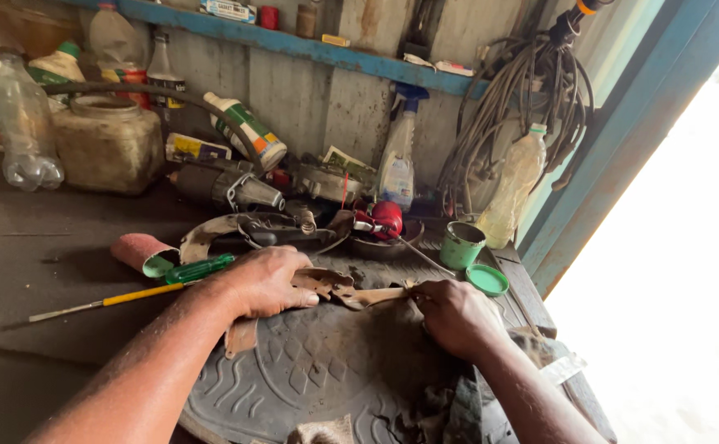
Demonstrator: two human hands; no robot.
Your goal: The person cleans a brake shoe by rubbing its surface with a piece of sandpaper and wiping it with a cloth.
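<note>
My left hand presses flat on a brown, worn strip of leather-like material lying on a dark rubber mat with a diamond pattern. My right hand is closed on the strip's right end, fingers curled over it. A second brown piece pokes out under my left wrist. A green-handled screwdriver with a yellow shaft lies just left of my left hand.
Behind the hands: a roll of red sandpaper, a small green tin with its lid, a red tool, several plastic bottles, a spray bottle, hanging cables. The bench edge and a blue door frame lie right.
</note>
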